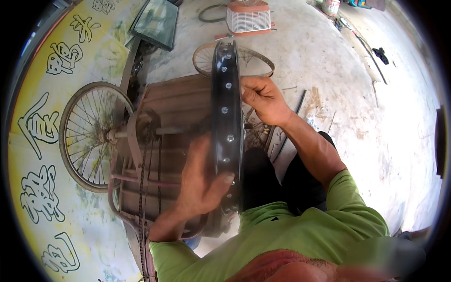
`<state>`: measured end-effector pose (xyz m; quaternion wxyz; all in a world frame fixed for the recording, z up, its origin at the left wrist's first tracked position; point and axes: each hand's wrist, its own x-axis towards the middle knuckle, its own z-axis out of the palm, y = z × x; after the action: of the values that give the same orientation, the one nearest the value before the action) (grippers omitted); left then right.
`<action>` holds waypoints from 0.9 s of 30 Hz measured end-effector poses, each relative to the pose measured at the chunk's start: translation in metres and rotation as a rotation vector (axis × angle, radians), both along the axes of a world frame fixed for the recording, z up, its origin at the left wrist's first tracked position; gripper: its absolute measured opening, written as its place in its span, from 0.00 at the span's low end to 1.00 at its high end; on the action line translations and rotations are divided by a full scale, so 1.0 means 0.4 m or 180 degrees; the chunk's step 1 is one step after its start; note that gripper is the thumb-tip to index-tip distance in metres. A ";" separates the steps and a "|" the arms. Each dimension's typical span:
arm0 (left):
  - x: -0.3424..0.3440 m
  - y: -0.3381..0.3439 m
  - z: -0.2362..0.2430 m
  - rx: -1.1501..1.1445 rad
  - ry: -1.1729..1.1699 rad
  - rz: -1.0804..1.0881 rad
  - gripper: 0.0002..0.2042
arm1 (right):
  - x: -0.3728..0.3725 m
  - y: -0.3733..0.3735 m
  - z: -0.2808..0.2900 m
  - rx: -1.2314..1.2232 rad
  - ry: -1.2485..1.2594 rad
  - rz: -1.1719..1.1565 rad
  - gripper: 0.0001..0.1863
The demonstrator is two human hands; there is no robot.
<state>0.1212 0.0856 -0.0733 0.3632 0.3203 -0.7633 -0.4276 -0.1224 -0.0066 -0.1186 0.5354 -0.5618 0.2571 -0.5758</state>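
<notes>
**Inspector:** Nearest to you, your left hand (pixel 202 181) was closed around the near part of the black wheel rim (pixel 227 122), thumb laid across its inner face. It was blurred, so I could not tell how firm the grip was. You held the rim upright and edge-on in front of your chest, above your dark-trousered knees.

**Operator:** And the other hand?

**Inspector:** Your right hand (pixel 263 99) was further up the same rim, fingers curled and pinching at its right edge. Whether they held some small part there I could not tell. The row of spoke holes (pixel 229 138) down the rim's inner face stood bare, with no spokes or hub that I could see on it. As far as I could judge, the rim was stripped and any lacing was all left to do.

**Operator:** What lay beyond?

**Inspector:** Just behind the rim stood a rusty cargo tricycle frame (pixel 169 113) with its chain (pixel 141 188) hanging. Its spoked wheel (pixel 89 136) was at your left, against a yellow banner (pixel 42 155). A second spoked wheel (pixel 244 58) lay flat on the concrete floor (pixel 329 56). Farthest off were a pane of glass (pixel 155 21) and a white and orange box fan (pixel 248 19).
</notes>
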 end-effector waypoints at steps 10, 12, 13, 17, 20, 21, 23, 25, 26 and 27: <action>0.004 -0.001 -0.001 0.0029 -0.0004 -0.0008 0.35 | 0.055 -0.001 -0.025 -0.0314 -0.0744 0.0044 0.14; 0.002 -0.001 -0.002 0.0031 -0.0003 -0.0016 0.35 | 0.073 0.005 -0.042 -0.0281 -0.1016 0.0184 0.16; -0.004 -0.002 0.002 0.0123 0.0033 0.0019 0.35 | 0.070 0.004 -0.037 -0.0142 -0.1184 0.0361 0.16; 0.001 -0.002 0.000 -0.0014 -0.0021 0.0015 0.34 | 0.058 0.014 -0.004 0.0566 -0.1572 0.0823 0.16; -0.003 -0.009 0.001 -0.0135 -0.0012 -0.0080 0.34 | 0.057 0.003 -0.038 0.0228 -0.1272 0.0628 0.16; -0.005 -0.008 -0.001 -0.0115 0.0057 -0.0079 0.34 | 0.061 0.005 -0.037 0.0199 -0.1250 0.0551 0.16; -0.006 -0.006 -0.003 -0.0057 0.0174 -0.0063 0.34 | 0.074 0.007 -0.038 0.0147 -0.1271 0.0419 0.16; 0.002 -0.002 -0.005 0.0008 0.0065 0.0005 0.34 | 0.085 0.005 -0.041 0.0103 -0.1359 0.0309 0.16; 0.005 -0.003 -0.006 0.0030 0.0025 0.0036 0.34 | 0.082 0.006 -0.036 0.0270 -0.1447 0.0426 0.15; 0.001 -0.002 0.000 0.0189 0.0072 0.0030 0.34 | 0.077 0.009 -0.027 0.0437 -0.1535 0.0544 0.14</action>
<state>0.1214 0.0849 -0.0734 0.3642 0.3297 -0.7446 -0.4520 -0.0917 -0.0029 -0.1292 0.6648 -0.3904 0.1121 -0.6270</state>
